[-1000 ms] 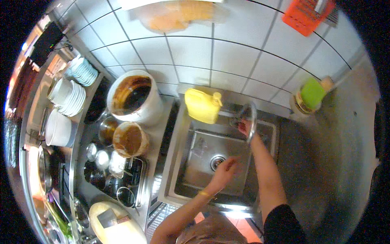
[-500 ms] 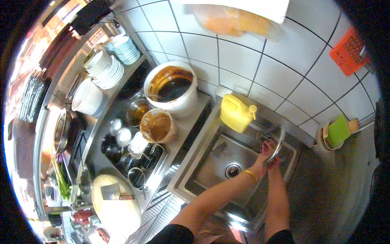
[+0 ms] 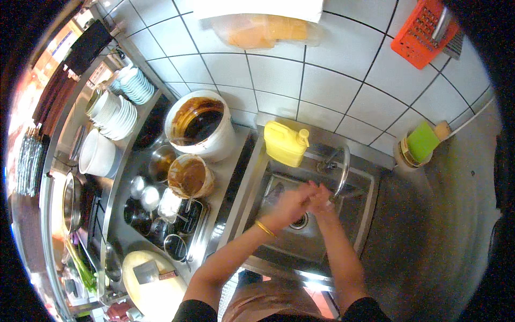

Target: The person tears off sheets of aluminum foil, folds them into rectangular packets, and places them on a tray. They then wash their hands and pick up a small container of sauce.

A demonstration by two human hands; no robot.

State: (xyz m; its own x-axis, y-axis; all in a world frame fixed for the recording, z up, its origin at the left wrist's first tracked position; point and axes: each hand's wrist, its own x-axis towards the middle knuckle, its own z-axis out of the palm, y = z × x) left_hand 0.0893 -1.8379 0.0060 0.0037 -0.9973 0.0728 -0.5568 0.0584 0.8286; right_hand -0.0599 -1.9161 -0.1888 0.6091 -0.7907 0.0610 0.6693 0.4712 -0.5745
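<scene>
Over the steel sink [image 3: 279, 249], my left hand [image 3: 294, 205] and my right hand [image 3: 321, 198] are pressed together, left of the curved faucet [image 3: 345, 174]. Motion smears the fingers of both, so their shape and anything between them cannot be made out. A gold bangle [image 3: 266, 228] circles my left wrist. Below the hands, the drain [image 3: 299, 221] is partly covered by them. A yellow jug with a pump top [image 3: 284, 146] stands at the sink's back left corner.
Left of the sink, a counter carries a white bucket of dark sauce [image 3: 225, 131], a smaller sauce-smeared tub [image 3: 206, 185] and a cleaver [image 3: 146, 272] on a round board [image 3: 134, 292]. A tub with a green-bladed tool [image 3: 421, 142] stands right. An orange grater [image 3: 416, 40] hangs above.
Both hands have come away from under the faucet spout, moving left toward the middle of the sink, and are now blurred against each other. The view has shifted to the right.
</scene>
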